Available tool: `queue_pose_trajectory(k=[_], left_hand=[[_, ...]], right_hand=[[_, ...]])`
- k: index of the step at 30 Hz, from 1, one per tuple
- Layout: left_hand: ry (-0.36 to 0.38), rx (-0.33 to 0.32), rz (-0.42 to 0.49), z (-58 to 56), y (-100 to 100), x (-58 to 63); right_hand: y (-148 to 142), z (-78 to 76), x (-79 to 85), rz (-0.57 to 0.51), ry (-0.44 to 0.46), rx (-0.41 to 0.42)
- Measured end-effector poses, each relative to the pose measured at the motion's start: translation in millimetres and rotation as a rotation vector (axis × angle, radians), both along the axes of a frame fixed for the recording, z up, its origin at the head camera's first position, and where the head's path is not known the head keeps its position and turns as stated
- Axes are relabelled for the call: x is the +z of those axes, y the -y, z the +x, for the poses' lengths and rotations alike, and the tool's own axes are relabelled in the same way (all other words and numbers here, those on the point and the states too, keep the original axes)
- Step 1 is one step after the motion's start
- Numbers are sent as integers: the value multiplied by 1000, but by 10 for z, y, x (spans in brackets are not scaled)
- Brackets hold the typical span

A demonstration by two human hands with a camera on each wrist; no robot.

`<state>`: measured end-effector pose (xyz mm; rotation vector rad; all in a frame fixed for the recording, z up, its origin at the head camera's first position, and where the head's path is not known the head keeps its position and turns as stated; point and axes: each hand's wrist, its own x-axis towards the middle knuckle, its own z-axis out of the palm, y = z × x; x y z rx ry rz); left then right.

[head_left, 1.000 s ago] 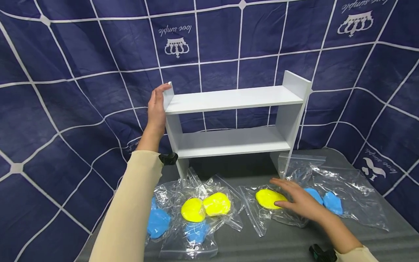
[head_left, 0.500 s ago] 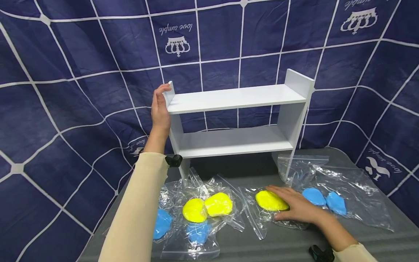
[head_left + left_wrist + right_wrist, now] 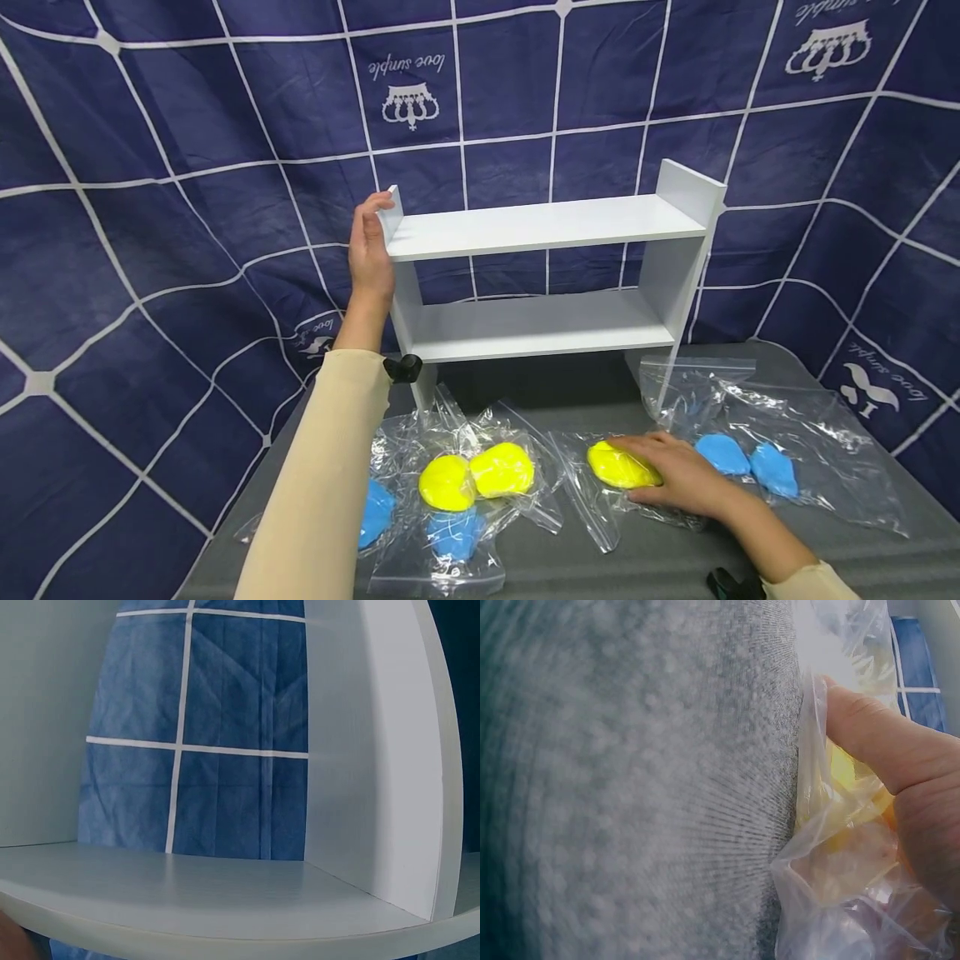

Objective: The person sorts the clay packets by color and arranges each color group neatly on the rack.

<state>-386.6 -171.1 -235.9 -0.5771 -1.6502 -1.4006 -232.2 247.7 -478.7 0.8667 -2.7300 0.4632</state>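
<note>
A white two-tier shelf (image 3: 543, 229) stands upright on the table. My left hand (image 3: 370, 258) grips the top of its left side panel, fingers bent over the edge; the thumb is hidden in the head view. My right hand (image 3: 678, 473) holds a clear zip bag (image 3: 592, 500) with a yellow lump (image 3: 621, 465) inside that looks like modelling clay. The fingers lie over the lump's far side and the thumb is at its near side. In the right wrist view the thumb (image 3: 885, 739) presses on the crumpled plastic, with yellow showing through.
Left of the held bag, clear bags contain two yellow lumps (image 3: 502, 469) and blue lumps (image 3: 454, 533). On the right, more clear bags (image 3: 832, 450) hold two blue lumps (image 3: 774, 469). A dark blue checked cloth (image 3: 225, 133) hangs behind the grey table (image 3: 555, 558).
My right hand has closed around the bagged yellow lump, its fingers moving over the far side. The left hand stays on the shelf. The view has shifted slightly.
</note>
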Motion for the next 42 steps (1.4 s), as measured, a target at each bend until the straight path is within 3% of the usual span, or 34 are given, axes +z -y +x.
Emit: queue_pose_trajectory(k=[11,26,37,42], left_hand=[[-14,17,14,-2,3,-10],[-2,49,12,31,-62,-3],[12,46,13,31,-56,-5],[12,43,12,38,-52,-5]], right_hand=[[66,18,41,56,-64,15],[68,52,17,-48,-41,29],[147,44,59,94,-33,-17],[178,56,90,101,-31,-37]])
